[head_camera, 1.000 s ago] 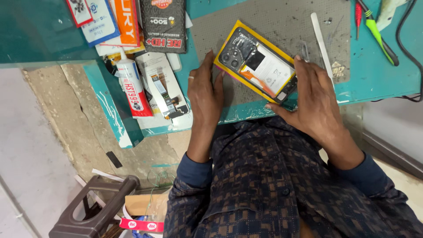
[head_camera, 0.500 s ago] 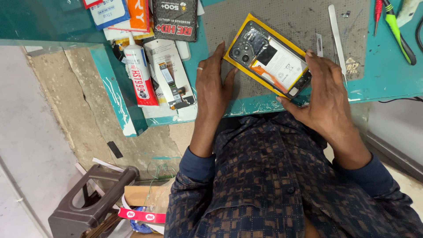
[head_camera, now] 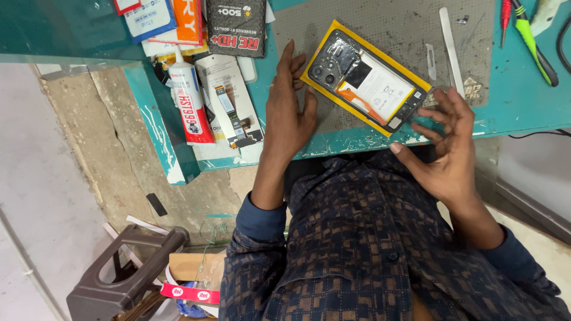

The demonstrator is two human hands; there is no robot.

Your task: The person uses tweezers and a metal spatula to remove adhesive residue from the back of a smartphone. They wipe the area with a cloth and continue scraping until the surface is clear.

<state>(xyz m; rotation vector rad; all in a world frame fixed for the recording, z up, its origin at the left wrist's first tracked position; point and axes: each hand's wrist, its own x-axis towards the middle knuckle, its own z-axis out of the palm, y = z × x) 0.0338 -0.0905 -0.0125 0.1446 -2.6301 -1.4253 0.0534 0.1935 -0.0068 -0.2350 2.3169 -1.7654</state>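
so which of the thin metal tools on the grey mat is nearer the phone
The short scalpel blade, lying just right of the opened phone; the long flat metal spudger lies farther right.

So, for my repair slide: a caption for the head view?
Opened yellow-framed phone on grey mat, left hand and right hand open beside it.
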